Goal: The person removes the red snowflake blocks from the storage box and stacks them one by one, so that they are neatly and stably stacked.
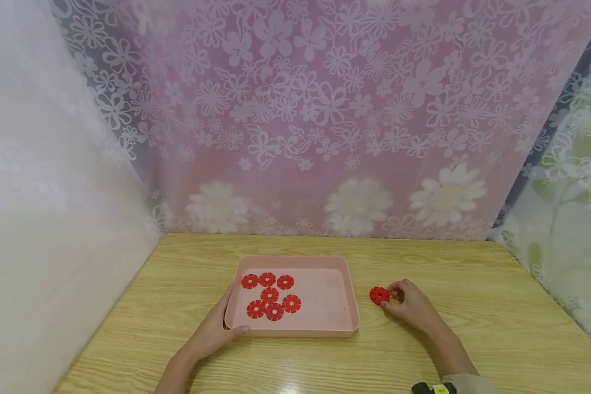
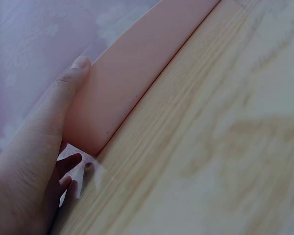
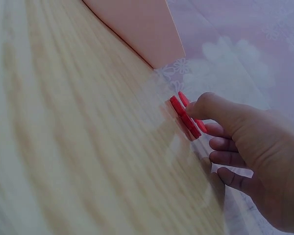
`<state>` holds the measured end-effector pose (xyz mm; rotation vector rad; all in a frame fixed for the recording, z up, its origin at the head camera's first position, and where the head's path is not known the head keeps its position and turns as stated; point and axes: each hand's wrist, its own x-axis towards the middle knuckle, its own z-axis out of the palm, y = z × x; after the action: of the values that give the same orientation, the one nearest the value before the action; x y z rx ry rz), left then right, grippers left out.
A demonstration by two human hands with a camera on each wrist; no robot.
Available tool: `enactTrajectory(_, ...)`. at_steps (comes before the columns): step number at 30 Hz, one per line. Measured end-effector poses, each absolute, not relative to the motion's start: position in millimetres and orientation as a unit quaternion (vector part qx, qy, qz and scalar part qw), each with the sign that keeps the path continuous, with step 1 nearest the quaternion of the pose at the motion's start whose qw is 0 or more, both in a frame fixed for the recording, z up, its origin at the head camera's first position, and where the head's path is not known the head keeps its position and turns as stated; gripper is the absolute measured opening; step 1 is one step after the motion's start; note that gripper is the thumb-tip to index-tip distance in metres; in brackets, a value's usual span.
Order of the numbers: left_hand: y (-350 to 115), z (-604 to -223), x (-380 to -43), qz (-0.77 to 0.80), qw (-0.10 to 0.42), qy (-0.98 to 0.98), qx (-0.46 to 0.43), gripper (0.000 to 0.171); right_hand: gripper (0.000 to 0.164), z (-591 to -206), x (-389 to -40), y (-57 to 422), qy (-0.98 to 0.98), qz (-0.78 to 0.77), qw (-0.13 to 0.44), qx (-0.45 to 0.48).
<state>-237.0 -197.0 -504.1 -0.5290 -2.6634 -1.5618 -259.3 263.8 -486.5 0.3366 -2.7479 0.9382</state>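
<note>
A shallow pink tray (image 1: 320, 295) lies on the table, with several red flower-shaped notched discs (image 1: 269, 295) flat in its left half. My left hand (image 1: 215, 327) holds the tray's near left corner, thumb over the front rim and fingers along the left side. In the left wrist view the thumb presses on the tray's wall (image 2: 122, 73). Right of the tray, my right hand (image 1: 413, 306) pinches a red notched disc (image 1: 379, 296) between thumb and fingers, low over the table. From the right wrist view, a second red piece (image 3: 185, 117) shows close against the pinched one.
The wood-grain table (image 1: 320, 361) runs back to a pink flowered curtain (image 1: 325, 137). Pale sheets hang at the left (image 1: 64, 191) and right sides. A black device with a yellow label (image 1: 440, 389) sits at the right wrist, by a light sleeve.
</note>
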Motion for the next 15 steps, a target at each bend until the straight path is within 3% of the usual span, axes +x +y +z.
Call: enactTrajectory(15,-197.5,-505.4,-238.5,-0.497,0.012,-0.850,-0.176,0.103,0.030,-485.8,-258.8,263.4,-0.938,0.310,0.108,0.114)
